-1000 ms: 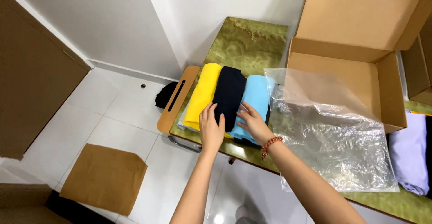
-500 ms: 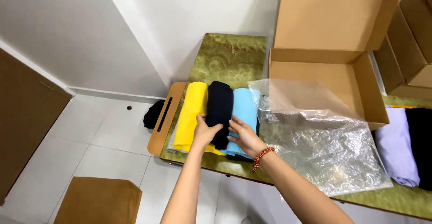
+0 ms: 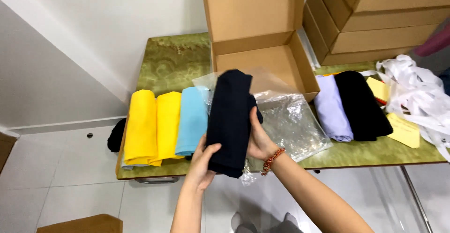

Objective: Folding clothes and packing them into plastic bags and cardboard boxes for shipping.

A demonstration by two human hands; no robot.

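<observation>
Both my hands hold a folded black garment [image 3: 229,116] lifted above the front edge of the green marbled table [image 3: 173,59]. My left hand [image 3: 202,163] grips its lower end from below. My right hand [image 3: 258,141], with a bead bracelet at the wrist, clasps its right side. On the table to the left lie two folded yellow garments [image 3: 152,125] and a light blue one [image 3: 191,125]. A clear plastic bag [image 3: 293,120] lies just right of the black garment, partly under it.
An open cardboard box [image 3: 262,57] stands behind the bag. Right of it lie a lilac garment [image 3: 332,113] and a black one [image 3: 361,104], yellow paper slips [image 3: 404,130] and white plastic wraps [image 3: 417,88]. Stacked boxes [image 3: 375,22] fill the back right. Tiled floor lies below.
The black garment was lying between the yellow and light blue ones; my hands have lifted it out and brought it right, over the bag. The camera view has swung right.
</observation>
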